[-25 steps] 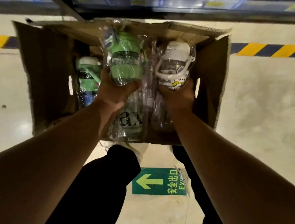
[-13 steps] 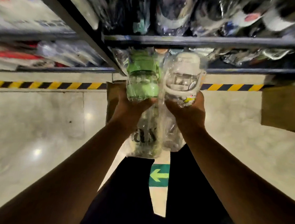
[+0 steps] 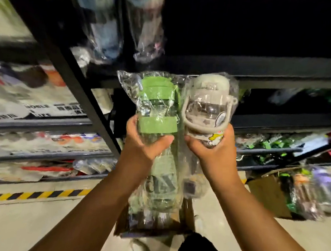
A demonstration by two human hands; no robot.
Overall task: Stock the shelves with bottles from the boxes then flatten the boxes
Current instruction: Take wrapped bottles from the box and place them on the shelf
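My left hand (image 3: 144, 143) grips a green-capped clear bottle (image 3: 158, 109) wrapped in a plastic bag. Beside it, my right hand (image 3: 211, 150) grips a white-capped bottle (image 3: 208, 109) with a carry strap and a cartoon sticker, also bagged. Both bottles are held upright at chest height in front of the dark metal shelves (image 3: 284, 69). The open cardboard box (image 3: 152, 227) lies on the floor below my hands, partly hidden by the hanging bags.
A slanted black shelf post (image 3: 71, 74) stands to the left. Bagged bottles fill the upper shelf (image 3: 108, 31) and the lower right shelves. Another box with bottles (image 3: 274, 193) sits on the floor at right. A yellow-black floor stripe (image 3: 32, 194) runs along the shelving.
Both hands have lifted the two bottles out of the box and up toward the shelves. My view has tilted upward, so the box has dropped low in the frame.
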